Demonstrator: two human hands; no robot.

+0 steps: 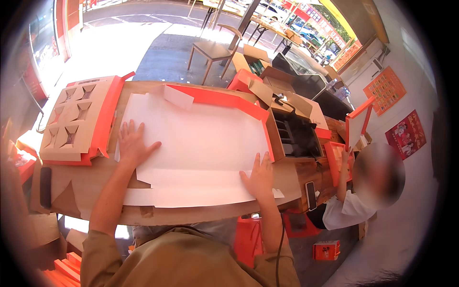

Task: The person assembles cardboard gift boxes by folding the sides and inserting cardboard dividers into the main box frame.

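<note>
A large box blank, white on its upper face, lies spread out on the table in front of me. Red shows on its folded-up far and right edges, and a white flap stands up at its far left corner. My left hand rests flat on the blank's left side with the fingers spread. On its near right part lies my right hand, fingers stretched out and slightly apart. Neither hand grips anything. Left of the blank sits a brown cardboard insert with several cut openings, on a red sheet.
An open carton with dark contents stands at the table's right. Beyond it, a co-worker handles a red box. A phone lies near the right edge, a dark oblong object at the left. Behind the table stands a chair.
</note>
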